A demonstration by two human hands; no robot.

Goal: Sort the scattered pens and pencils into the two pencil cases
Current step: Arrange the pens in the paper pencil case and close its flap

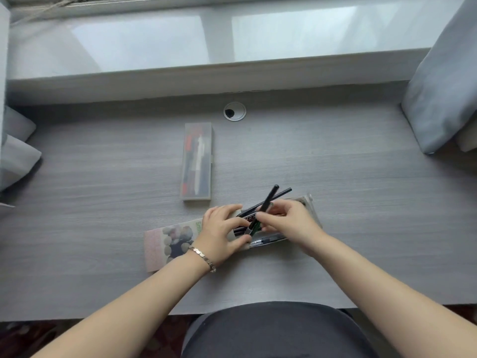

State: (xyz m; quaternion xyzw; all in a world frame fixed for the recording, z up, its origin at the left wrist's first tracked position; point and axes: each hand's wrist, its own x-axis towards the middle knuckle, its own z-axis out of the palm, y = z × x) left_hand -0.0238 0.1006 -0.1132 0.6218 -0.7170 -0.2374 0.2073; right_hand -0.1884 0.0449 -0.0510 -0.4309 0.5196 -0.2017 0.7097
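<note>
Head view: surface (103, 177) cleared; far case (197, 161) filled, shut; both hands pinch-closed, right hand (286, 219) and left hand (222, 231) seating last pencils (268, 202) in near case (308, 210).

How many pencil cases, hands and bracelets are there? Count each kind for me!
Pencil cases: 2, the clear plastic case lying closed farther back, and the printed case under the hands.
Hands: 2, the left hand and the right hand, both at the printed case.
Bracelets: 1, the bracelet on the left wrist.
Total: 5
</note>
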